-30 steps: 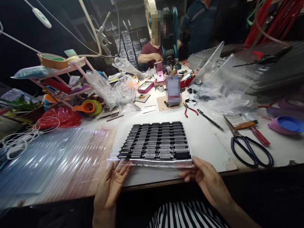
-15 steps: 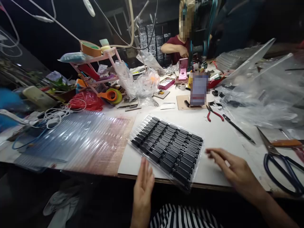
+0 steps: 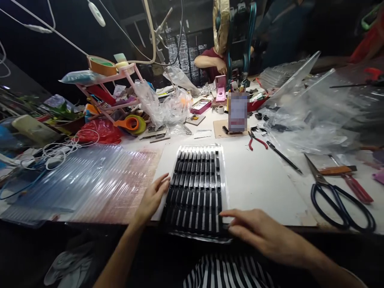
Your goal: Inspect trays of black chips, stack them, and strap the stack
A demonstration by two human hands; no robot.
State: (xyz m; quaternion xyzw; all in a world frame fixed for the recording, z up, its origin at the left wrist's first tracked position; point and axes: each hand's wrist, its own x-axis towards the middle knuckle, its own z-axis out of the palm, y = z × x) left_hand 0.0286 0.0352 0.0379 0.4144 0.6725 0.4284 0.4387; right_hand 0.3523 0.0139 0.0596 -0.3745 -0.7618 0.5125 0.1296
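Before me lies a clear plastic tray (image 3: 225, 180) filled with rows of small black parts (image 3: 195, 182), its near end reaching over the table's front edge. My left hand (image 3: 153, 197) is at the tray's left side, fingers stretched out along the rim. At the near right corner is my right hand (image 3: 256, 230); its index finger reaches onto the tray's edge and the thumb is apart from it. Neither hand is visibly wrapped round the tray. The undersides of the fingers are hidden.
Ribbed clear plastic sheets (image 3: 90, 180) cover the table's left. Right of the tray lie pliers (image 3: 256, 140), a black pen-like tool (image 3: 283, 157) and large scissors (image 3: 330, 200). Plastic bags (image 3: 315, 124) are heaped behind them. A person (image 3: 210, 62) sits across the table.
The tray has turned from a slant to nearly straight in front of me. My left hand has moved up to its left side, and my right hand has come in to its near right corner.
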